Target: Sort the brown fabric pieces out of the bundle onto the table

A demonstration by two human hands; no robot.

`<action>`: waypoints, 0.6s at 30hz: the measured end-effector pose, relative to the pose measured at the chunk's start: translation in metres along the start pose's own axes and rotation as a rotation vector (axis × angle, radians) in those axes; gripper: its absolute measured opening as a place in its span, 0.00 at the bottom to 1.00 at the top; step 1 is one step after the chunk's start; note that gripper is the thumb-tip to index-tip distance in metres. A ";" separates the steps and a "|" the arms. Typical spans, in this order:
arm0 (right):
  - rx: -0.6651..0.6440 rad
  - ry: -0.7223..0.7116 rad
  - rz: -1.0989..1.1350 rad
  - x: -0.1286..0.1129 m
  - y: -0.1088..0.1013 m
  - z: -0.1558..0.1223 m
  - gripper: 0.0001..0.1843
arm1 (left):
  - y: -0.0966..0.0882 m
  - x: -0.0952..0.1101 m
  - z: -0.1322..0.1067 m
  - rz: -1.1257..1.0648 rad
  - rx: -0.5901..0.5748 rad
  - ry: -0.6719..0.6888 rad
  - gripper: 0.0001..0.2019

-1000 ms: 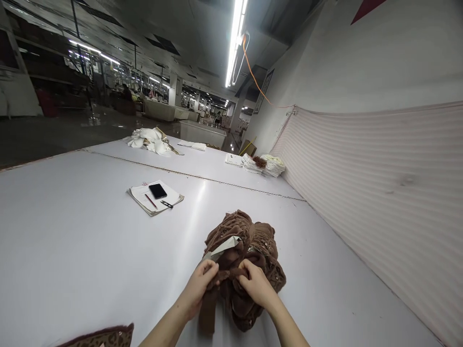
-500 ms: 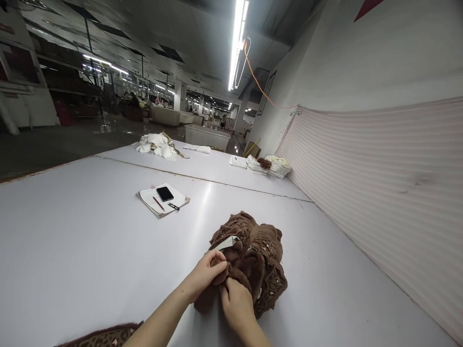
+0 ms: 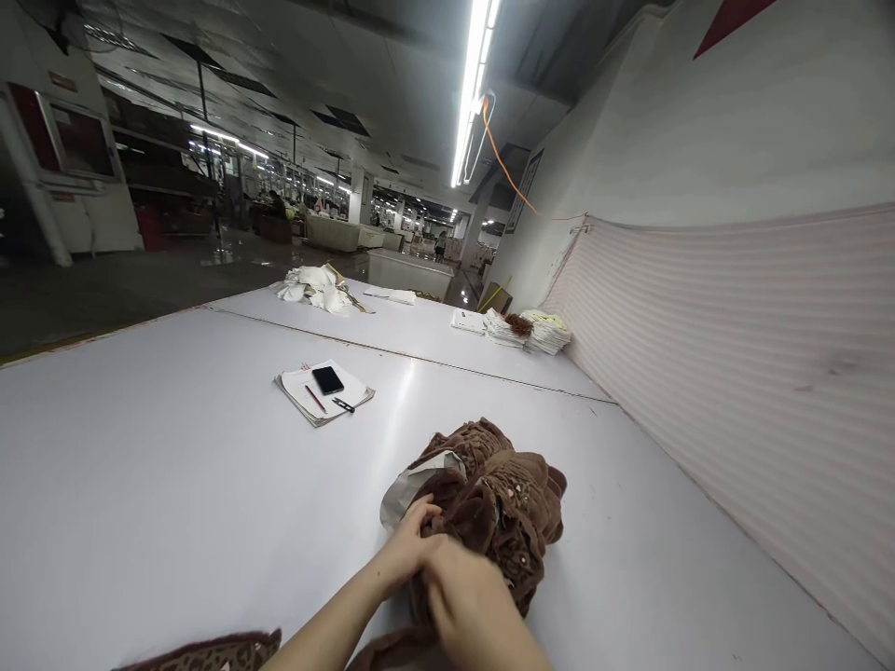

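- I see a brown bundle of plush, patterned cloth (image 3: 521, 475) on the white table (image 3: 210, 466), right of the middle of my view and near the person's side.
- A pale sheet (image 3: 406, 494) sticks out of the bundle's left side, bent and partly tucked among the folds.
- The left hand (image 3: 409, 550) is at the bundle's near left edge, fingers bent against the cloth; from here I cannot tell whether they grip it.
- The right hand (image 3: 461, 596) crosses in front of the left one, curled and blurred. It blocks my sight of the left fingertips and the near folds, and I cannot tell what it grasps.
- Below the hands, a brown strip of cloth (image 3: 398, 648) runs along the bottom edge of my view, partly behind the right hand.
- At the lower left I have a spotted brown piece (image 3: 210, 652), cut off by the frame and partly covered by the left forearm.
- Beyond the bundle, to its left, lies a pad of papers (image 3: 294, 390) bearing a phone (image 3: 328, 380), a pencil (image 3: 315, 399) and small black snips (image 3: 343, 405).
- Past the table's seam (image 3: 398, 352) I see a white cloth heap (image 3: 311, 287), a flat white piece (image 3: 390, 295) and white stacks (image 3: 547, 333) with a brown tuft (image 3: 518, 324) among them.
- A striped sheet (image 3: 734, 317) covers the lower wall along the table's right side.
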State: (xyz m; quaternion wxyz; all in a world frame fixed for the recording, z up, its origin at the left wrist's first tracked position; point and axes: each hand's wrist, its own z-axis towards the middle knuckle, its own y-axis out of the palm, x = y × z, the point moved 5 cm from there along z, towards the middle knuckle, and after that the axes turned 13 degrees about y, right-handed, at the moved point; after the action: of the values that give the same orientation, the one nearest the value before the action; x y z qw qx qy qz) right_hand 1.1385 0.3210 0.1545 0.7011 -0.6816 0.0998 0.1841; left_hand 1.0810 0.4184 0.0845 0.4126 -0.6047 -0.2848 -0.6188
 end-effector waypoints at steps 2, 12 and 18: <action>0.138 0.204 -0.324 0.028 -0.006 0.030 0.17 | 0.003 -0.004 0.000 0.063 0.023 0.018 0.19; 0.273 0.366 0.275 0.101 -0.036 0.036 0.07 | 0.035 -0.030 -0.005 0.055 -0.094 0.005 0.35; 0.860 0.398 1.239 0.195 -0.162 -0.027 0.09 | 0.041 -0.054 -0.005 0.012 0.029 -0.073 0.41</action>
State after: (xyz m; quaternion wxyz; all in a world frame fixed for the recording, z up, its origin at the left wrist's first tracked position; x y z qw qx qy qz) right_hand 1.3830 0.3173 0.2259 0.6420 -0.1902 0.6489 0.3614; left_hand 1.1096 0.4029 0.0245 0.4145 -0.6226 -0.3051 -0.5894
